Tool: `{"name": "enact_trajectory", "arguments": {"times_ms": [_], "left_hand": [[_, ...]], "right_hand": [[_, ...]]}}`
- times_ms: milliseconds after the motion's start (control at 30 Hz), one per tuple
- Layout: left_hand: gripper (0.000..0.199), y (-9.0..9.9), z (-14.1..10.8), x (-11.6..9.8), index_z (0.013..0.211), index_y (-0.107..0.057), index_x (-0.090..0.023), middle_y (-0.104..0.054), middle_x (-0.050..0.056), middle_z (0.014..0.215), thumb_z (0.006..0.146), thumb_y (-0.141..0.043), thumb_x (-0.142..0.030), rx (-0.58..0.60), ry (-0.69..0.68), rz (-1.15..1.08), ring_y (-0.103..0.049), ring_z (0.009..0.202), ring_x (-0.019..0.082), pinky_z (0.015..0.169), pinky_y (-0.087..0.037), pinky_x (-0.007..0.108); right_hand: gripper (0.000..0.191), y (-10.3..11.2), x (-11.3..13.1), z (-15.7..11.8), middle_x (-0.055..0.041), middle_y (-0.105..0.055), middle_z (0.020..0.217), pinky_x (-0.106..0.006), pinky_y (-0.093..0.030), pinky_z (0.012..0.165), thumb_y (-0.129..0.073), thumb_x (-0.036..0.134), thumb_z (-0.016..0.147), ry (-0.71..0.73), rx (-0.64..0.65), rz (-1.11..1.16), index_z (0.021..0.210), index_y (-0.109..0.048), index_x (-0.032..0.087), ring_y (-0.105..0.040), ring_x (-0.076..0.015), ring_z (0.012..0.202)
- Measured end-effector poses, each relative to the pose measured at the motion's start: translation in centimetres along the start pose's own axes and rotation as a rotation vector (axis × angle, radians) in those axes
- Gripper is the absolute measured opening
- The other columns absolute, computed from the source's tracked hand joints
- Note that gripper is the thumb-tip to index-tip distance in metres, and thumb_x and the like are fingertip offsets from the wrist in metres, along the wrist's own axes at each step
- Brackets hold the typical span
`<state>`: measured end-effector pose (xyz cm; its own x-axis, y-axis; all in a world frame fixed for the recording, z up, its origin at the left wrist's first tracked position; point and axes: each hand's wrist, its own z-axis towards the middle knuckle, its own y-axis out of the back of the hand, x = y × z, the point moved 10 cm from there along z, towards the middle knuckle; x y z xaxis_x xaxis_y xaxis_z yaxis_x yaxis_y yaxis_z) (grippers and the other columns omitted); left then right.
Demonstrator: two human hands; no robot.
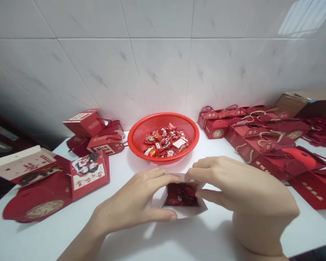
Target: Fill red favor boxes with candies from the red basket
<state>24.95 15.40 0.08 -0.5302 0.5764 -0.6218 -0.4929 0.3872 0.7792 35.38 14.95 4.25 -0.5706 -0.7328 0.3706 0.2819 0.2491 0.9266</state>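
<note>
1. Left hand (141, 197): half open, thumb and forefinger spread well apart across the near and far flaps; whether it grips or merely steadies cannot be told.
2. Right hand (220, 181): arched, fingers bent over the far right corner, thumb at the right flap; a pinch on the card is possible but not clear.
3. Open box (183, 211), one: between the two hands, on the table (119, 241), pale inner flaps splayed.
4. Dark red wrapped contents (181, 194): inside that box, between both sets of fingertips.
5. Red basket (195, 137), one, holding wrapped sweets (167, 142): beyond both hands.
6. Red boxes (91, 170), several: left of the left hand, some stacked.
7. Handled boxes (260, 136), a crowded group: beyond and right of the right hand.
8. Hazards, as judged: uneven pressure from the hands could crease a flap or skew the box; contents lying high could catch under a folding flap; a light steadying touch could let the box slide; a rightward sweep of the right forearm could knock the nearest handled boxes.
</note>
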Motion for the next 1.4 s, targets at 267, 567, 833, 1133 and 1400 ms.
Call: {"name": "enact_trajectory", "arguments": {"times_ms": [267,567,833,1133,1400], "left_hand": [[0.054,0.4,0.5,0.1,0.136,-0.058,-0.042,-0.067,-0.001,0.131,0.084,-0.073,-0.043,-0.052,0.016,0.004,-0.062,0.118,0.027,0.099,-0.050,0.037],[0.047,1.0,1.0,2.4,0.135,-0.059,-0.037,-0.068,0.001,0.129,0.091,-0.062,-0.051,-0.092,0.112,0.101,-0.067,0.105,0.025,0.088,-0.052,0.033],[0.039,0.9,1.3,2.7,0.133,-0.061,-0.031,-0.071,0.003,0.125,0.095,-0.055,-0.027,-0.143,-0.003,0.132,-0.068,0.108,0.023,0.092,-0.053,0.034],[0.052,6.6,-0.2,3.8,0.140,-0.052,-0.023,-0.071,-0.001,0.084,0.089,-0.062,-0.028,-0.633,0.019,-0.091,-0.068,0.080,0.015,0.082,-0.055,0.027],[0.049,7.9,-0.8,5.7,0.127,-0.061,-0.016,-0.067,0.000,0.079,0.081,-0.072,-0.029,-0.786,0.048,-0.444,-0.066,0.078,0.015,0.077,-0.056,0.026]], "right_hand": [[0.005,2.1,-0.7,-0.7,-0.0043,-0.071,0.089,-0.028,-0.047,0.065,-0.060,0.024,0.091,-0.017,-0.118,0.032,0.094,-0.063,0.022,-0.066,-0.0190,0.077],[0.031,3.1,-3.6,-0.5,-0.0087,-0.071,0.110,-0.035,-0.051,0.081,-0.067,0.031,0.088,-0.135,-0.195,0.009,0.117,-0.061,0.022,-0.066,-0.0250,0.099],[0.058,0.1,-7.0,2.2,-0.0089,-0.072,0.109,-0.029,-0.050,0.069,-0.075,0.023,0.076,-0.280,-0.004,0.066,0.131,-0.056,0.020,-0.068,-0.0240,0.090],[0.020,1.4,-7.4,4.0,-0.0035,-0.069,0.091,-0.032,-0.053,0.074,-0.070,0.031,0.083,-0.071,-0.174,0.436,0.097,-0.061,0.019,-0.067,-0.0199,0.085],[0.032,1.5,-7.2,6.3,0.0034,-0.060,0.073,-0.024,-0.049,0.059,-0.076,0.040,0.080,0.069,-0.380,1.013,0.086,-0.053,0.020,-0.058,-0.0109,0.065]]}}
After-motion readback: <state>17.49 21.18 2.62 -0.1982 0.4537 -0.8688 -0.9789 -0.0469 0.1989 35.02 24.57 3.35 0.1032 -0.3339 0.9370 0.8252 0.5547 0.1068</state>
